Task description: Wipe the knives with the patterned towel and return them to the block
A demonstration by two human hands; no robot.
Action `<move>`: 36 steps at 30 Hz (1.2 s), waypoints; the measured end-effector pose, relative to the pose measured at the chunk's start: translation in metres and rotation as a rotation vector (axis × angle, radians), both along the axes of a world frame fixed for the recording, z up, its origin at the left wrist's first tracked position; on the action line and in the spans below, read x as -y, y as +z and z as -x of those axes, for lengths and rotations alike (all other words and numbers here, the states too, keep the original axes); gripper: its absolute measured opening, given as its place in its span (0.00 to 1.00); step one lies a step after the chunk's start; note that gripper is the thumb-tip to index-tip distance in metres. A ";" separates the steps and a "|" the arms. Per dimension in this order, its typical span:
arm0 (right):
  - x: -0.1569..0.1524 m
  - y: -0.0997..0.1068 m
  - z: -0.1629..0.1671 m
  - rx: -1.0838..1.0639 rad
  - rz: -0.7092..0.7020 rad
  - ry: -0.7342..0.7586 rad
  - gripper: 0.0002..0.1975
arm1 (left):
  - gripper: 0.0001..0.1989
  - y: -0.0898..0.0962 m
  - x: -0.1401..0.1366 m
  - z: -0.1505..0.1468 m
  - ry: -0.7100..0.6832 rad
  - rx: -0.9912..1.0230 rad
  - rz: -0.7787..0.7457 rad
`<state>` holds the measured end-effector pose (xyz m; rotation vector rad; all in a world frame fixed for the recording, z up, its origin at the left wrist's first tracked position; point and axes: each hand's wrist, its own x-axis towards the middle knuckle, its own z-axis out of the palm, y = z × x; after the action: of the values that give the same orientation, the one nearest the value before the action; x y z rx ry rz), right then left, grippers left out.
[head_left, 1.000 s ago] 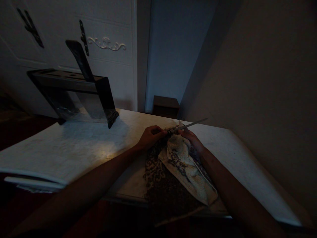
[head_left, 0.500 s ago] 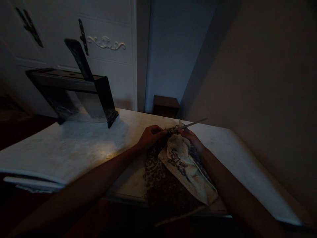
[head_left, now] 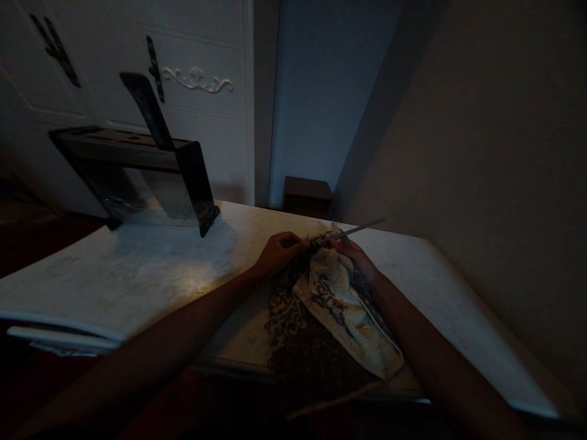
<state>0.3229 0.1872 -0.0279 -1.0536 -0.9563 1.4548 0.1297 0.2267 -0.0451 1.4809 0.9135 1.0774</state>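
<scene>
In the dim light my left hand [head_left: 280, 252] is closed around the handle end of a knife [head_left: 363, 227], whose narrow blade points right and slightly up. A patterned towel [head_left: 342, 299], dark with pale parts, hangs in folds below the blade and over the table's front edge. My right hand [head_left: 358, 253] is closed on the towel near the middle of the blade. Cloth hides part of that hand's fingers. The blade's tip sticks out beyond the towel to the right.
A knife block [head_left: 131, 156] with one dark handle [head_left: 149, 113] sticking up stands at the left on the pale table [head_left: 243, 235]. Behind it is a white cabinet [head_left: 206, 140]. A small brown box-like piece [head_left: 308, 187] lies beyond the table; a wall [head_left: 495, 153] rises at the right.
</scene>
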 end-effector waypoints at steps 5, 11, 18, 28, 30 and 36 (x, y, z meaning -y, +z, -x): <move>0.000 0.000 0.000 0.000 -0.001 -0.003 0.16 | 0.19 0.000 0.000 0.000 -0.004 -0.005 0.016; -0.001 0.001 0.000 0.004 0.011 -0.005 0.17 | 0.18 -0.002 -0.001 0.000 0.017 -0.027 0.002; -0.001 -0.001 0.000 0.005 0.014 -0.010 0.17 | 0.18 -0.004 -0.002 0.000 0.012 -0.028 -0.035; -0.003 -0.002 -0.002 0.027 0.012 -0.013 0.17 | 0.18 -0.003 -0.001 -0.001 -0.006 0.004 0.007; -0.003 -0.003 -0.002 0.020 0.008 -0.013 0.17 | 0.17 -0.002 -0.001 -0.001 -0.006 0.002 0.005; -0.002 -0.002 0.000 0.008 0.010 -0.023 0.16 | 0.18 -0.004 -0.002 0.000 0.004 -0.027 -0.018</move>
<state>0.3230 0.1892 -0.0296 -1.0759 -0.9406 1.4389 0.1299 0.2290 -0.0488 1.5126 0.9284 1.0735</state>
